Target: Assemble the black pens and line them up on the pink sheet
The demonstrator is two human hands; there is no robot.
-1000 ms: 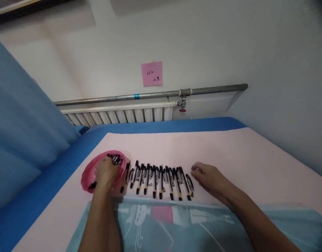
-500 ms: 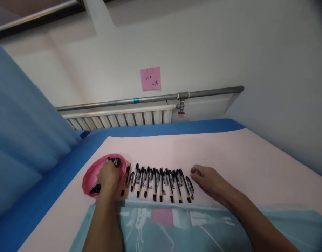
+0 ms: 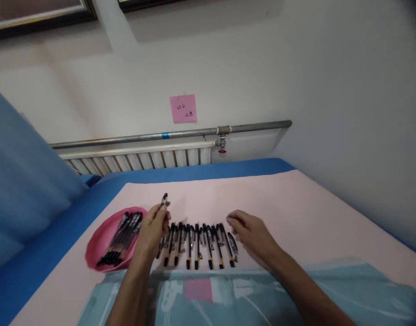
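Note:
My left hand (image 3: 155, 226) is closed around a black-and-clear pen (image 3: 164, 199), its dark end pointing up above the fingers. The hand hangs between the pink bowl (image 3: 92, 242) and a row of pen parts. In the bowl lies a bundle of pens (image 3: 121, 237). The row holds several black refill-like sticks (image 3: 197, 246) with yellow bands, with short clear barrels and black clips (image 3: 209, 236) among them. My right hand (image 3: 251, 231) is loosely curled at the row's right end, nothing visible in it. Near it lies a clear barrel piece (image 3: 232, 243).
A pale pink sheet (image 3: 279, 203) covers the blue tabletop (image 3: 208, 170). A teal patterned cloth (image 3: 241, 299) lies along the near edge. Behind are a radiator (image 3: 153, 159), a metal pipe (image 3: 136, 138) and a pink note (image 3: 183, 108). A blue curtain (image 3: 27, 181) hangs at left.
My left hand has come up out of the bowl and moved right, now with a pen in it. My right hand stays curled at the row's right end. The view has shifted slightly.

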